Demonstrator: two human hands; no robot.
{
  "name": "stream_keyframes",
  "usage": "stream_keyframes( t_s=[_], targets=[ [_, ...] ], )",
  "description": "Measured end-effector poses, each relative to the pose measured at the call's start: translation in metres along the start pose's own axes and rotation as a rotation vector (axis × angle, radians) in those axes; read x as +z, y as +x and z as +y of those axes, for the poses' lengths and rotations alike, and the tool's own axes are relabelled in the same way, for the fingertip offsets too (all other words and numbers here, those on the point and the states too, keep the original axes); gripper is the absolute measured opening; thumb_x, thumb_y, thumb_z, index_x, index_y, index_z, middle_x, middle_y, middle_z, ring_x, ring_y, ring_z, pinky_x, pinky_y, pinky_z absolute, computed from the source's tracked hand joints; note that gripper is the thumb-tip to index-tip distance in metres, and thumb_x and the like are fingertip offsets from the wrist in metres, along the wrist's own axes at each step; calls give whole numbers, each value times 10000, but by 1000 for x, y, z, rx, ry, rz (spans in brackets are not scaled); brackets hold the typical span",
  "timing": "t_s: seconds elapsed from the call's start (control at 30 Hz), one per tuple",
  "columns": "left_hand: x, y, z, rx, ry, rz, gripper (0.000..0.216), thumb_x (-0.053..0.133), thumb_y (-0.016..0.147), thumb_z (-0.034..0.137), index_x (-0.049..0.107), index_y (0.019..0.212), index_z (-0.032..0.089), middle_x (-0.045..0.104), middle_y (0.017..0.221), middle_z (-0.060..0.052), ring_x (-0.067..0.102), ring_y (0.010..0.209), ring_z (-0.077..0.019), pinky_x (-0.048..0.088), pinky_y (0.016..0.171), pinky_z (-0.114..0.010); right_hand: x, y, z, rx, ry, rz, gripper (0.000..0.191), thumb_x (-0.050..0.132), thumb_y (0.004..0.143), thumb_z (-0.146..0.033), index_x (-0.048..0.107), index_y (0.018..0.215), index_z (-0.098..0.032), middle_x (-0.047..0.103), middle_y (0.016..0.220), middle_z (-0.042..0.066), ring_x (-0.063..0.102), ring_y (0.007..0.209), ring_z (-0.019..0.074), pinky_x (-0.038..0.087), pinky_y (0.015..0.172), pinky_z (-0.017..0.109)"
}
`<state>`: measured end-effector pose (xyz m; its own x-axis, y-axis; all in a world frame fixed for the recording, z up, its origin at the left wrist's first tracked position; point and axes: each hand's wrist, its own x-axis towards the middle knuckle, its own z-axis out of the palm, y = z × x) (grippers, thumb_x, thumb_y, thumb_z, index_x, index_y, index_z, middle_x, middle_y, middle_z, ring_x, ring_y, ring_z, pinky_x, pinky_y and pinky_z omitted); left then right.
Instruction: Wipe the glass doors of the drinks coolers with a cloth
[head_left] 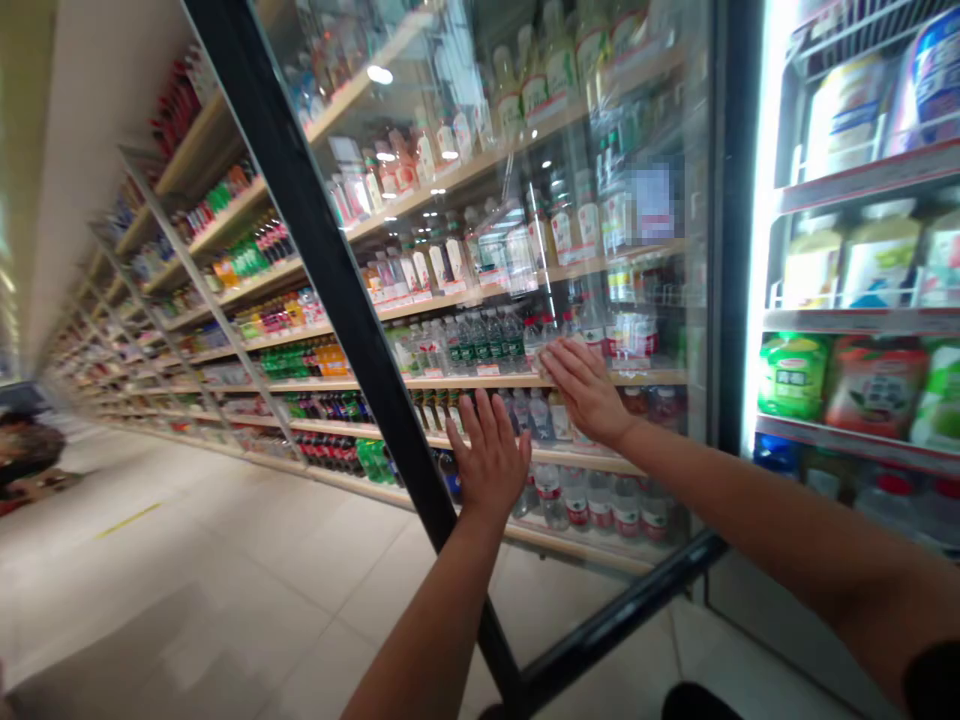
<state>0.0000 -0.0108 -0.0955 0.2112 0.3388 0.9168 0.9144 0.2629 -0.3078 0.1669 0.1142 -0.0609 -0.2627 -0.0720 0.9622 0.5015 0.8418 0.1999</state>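
A glass cooler door (517, 290) with a black frame stands swung open in front of me. My left hand (491, 455) lies against the glass near the frame, its fingers stretched out and holding nothing. Higher and to the right, my right hand (581, 390) presses on the same pane. A pale, crumpled cloth (541, 364) shows a little at its fingertips; the rest is hidden under the hand.
Through the glass and to the left run long shelves (322, 330) of bottled drinks. The lit cooler (862, 320) at right holds bottles on wire racks. A crouching person (30, 450) is at far left on the tiled floor (247, 580).
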Motion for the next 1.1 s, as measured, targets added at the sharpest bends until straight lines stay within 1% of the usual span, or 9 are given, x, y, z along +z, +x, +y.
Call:
stream_keyframes(
  t_s=[0.17,0.23,0.4,0.5,0.6,0.67,0.87,1.03,1.1],
  targets=[
    [-1,-1,0,2,12,54,766,563,992,393,256,1569,-6,279,1590,-306,109,1529,-421,219,1212,-706,1,53,14,156,1,171,566,398,1051,-213,328,1599,-338,477,1583,34,386,1506,221,325,1267,486],
    [0,-2,-1,9,9,75,785,567,990,393,231,1574,-10,283,1586,-312,120,1528,-418,229,1214,-694,4,44,4,155,17,180,556,407,1048,-209,363,1583,-352,498,1568,24,385,1508,217,334,1262,491],
    [3,-5,-2,5,-45,62,828,593,979,375,183,1588,-7,264,1584,-319,120,1523,-426,233,1195,-725,4,-8,-19,-65,56,-27,542,455,1019,-171,461,1529,-353,589,1494,26,433,1481,192,344,1247,453],
    [4,-5,-3,2,-65,51,827,598,976,370,185,1590,1,252,1581,-324,149,1518,-425,216,1196,-732,-2,9,-3,-81,42,-57,541,439,1019,-153,477,1517,-362,568,1515,8,426,1485,181,336,1252,449],
    [4,-5,-2,5,-41,72,825,600,974,370,197,1581,-17,253,1575,-331,146,1518,-425,216,1202,-721,-3,36,12,63,0,62,548,428,1031,-170,430,1548,-350,505,1567,11,396,1503,195,345,1257,472],
    [3,-5,-2,10,-23,86,825,601,974,367,200,1576,-29,261,1574,-331,131,1521,-423,217,1208,-714,-2,36,11,107,-9,150,560,436,1032,-174,399,1568,-332,488,1577,30,382,1512,207,354,1257,481],
    [2,-5,-1,7,10,68,796,594,975,392,248,1564,-16,284,1584,-311,123,1526,-426,239,1206,-707,0,8,-4,-196,18,29,607,464,1009,-119,384,1574,-327,584,1499,30,418,1491,210,344,1249,460],
    [0,-5,-1,14,43,82,804,597,971,399,258,1549,-45,296,1568,-333,123,1526,-437,267,1190,-712,-1,47,12,122,-21,158,551,438,1038,-200,400,1565,-357,485,1582,18,405,1500,241,317,1256,519],
    [0,-5,-1,7,50,84,784,579,980,405,270,1549,-36,296,1576,-320,126,1528,-426,261,1203,-694,0,46,8,137,-20,184,545,439,1040,-204,406,1561,-359,496,1574,18,409,1498,237,330,1249,516]
  ],
)
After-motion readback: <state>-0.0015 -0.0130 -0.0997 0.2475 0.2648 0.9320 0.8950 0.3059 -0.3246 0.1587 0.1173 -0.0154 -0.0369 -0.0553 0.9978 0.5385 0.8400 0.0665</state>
